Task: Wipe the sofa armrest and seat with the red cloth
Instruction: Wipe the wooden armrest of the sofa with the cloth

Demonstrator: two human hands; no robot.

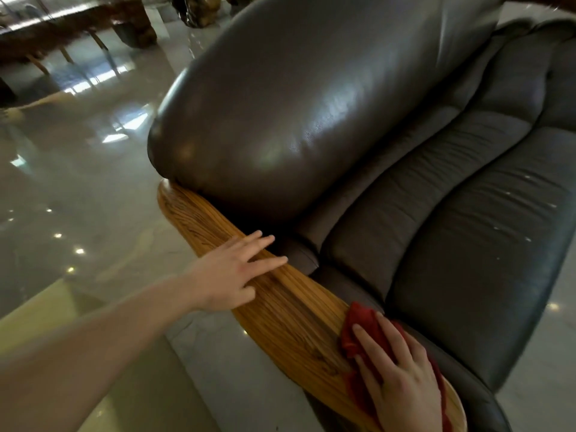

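Observation:
A dark grey leather sofa fills the right side of the head view, with a wooden armrest point(290, 310) running diagonally from upper left to lower right. My right hand point(402, 372) lies flat on the red cloth point(361, 322), pressing it onto the near end of the armrest. My left hand point(233, 272) rests flat on the wood further up, fingers spread, holding nothing. The seat cushion point(467, 269) lies to the right of the armrest. A shiny rounded back cushion point(296, 113) bulges above the armrest's far end.
Glossy pale tiled floor point(78, 182) spreads to the left of the sofa, with light reflections. A dark wooden table point(62, 29) with angled legs stands at the far upper left. A second sofa cushion point(558, 73) is at the right edge.

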